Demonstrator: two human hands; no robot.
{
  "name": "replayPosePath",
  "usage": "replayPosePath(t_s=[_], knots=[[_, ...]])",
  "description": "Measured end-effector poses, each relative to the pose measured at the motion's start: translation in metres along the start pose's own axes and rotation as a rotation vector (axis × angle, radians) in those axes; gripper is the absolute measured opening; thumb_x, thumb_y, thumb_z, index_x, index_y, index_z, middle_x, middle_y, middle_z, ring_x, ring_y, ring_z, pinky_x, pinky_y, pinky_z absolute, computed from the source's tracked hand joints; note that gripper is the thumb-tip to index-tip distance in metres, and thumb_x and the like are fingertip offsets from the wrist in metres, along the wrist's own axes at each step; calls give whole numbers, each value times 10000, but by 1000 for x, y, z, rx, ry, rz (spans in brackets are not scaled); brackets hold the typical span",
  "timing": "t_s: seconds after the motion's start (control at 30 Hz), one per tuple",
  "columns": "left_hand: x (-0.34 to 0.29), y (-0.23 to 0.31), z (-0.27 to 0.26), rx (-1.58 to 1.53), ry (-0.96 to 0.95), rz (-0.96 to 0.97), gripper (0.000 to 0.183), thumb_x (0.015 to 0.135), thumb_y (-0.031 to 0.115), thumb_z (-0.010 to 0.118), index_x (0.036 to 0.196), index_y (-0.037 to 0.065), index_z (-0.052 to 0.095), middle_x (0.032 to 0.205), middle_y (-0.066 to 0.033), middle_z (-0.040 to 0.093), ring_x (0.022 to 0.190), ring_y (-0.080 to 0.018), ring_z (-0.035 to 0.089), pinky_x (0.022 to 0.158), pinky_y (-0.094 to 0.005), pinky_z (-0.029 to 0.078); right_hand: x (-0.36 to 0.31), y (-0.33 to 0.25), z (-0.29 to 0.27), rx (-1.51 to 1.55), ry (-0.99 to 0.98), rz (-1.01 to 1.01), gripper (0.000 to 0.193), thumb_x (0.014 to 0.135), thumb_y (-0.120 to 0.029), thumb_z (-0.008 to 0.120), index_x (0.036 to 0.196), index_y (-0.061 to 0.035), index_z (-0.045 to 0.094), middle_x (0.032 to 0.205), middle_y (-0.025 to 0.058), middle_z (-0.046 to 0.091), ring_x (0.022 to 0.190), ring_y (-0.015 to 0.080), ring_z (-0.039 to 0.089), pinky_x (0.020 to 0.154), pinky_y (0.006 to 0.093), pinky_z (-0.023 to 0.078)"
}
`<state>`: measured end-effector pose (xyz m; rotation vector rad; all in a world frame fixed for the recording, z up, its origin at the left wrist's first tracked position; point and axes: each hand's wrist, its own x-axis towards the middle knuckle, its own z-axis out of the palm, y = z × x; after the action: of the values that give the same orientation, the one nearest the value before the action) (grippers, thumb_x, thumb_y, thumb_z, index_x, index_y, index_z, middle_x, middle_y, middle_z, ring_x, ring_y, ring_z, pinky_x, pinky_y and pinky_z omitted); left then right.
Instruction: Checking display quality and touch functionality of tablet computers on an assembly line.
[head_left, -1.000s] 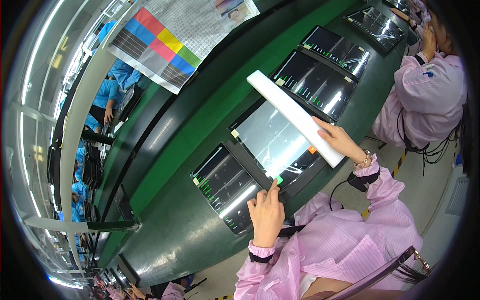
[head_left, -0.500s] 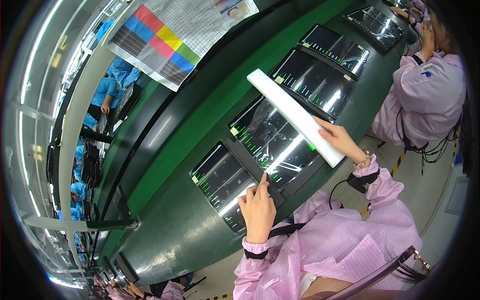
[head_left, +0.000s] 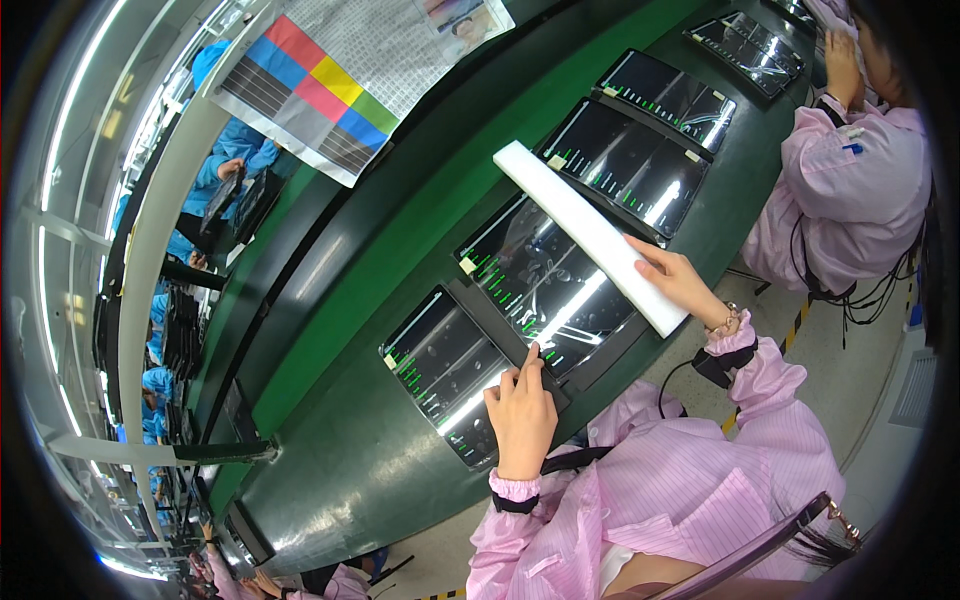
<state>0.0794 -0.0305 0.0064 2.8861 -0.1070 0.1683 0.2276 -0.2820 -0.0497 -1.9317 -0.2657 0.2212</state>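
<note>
My right hand grips the lower end of a long white foam bar, fingers on one side and thumb hidden. The bar lies slantwise over the right side of a black tablet, whose lit screen shows short green marks and smudgy reflections. My left hand is at this tablet's lower left corner, holding nothing. Its index finger is stretched out with the tip at the screen, the other fingers partly bent. To its left lies a second tablet with similar green marks.
Further right along the green table lie more tablets. A printed sheet with colour blocks hangs at the upper left. A co-worker in pink sits at the right. People in blue work beyond the far side.
My left hand has shifted slightly right and up, its index fingertip moving along the screen's lower edge. My right hand and the foam bar have stayed almost still.
</note>
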Motion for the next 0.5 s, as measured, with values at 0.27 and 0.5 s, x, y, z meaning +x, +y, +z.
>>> replayPosePath(t_s=[0.27,0.5], knots=[[-39,13,1,-496,-260,86,98,842,89,581,928,43,574,931,-100,610,801,-288,587,686,-364,483,1,-10,21,342,-27,101,429,958,-239,526,1354,-81,476,1004,44,637,794,81,588,674,234,487],[-56,-49,2,-333,-43,-215,166,894,142,551,1021,65,624,926,-97,633,914,-290,577,731,-394,489,20,-29,117,527,-133,74,446,975,-224,496,1378,-46,423,1080,71,631,899,92,587,764,240,480]])
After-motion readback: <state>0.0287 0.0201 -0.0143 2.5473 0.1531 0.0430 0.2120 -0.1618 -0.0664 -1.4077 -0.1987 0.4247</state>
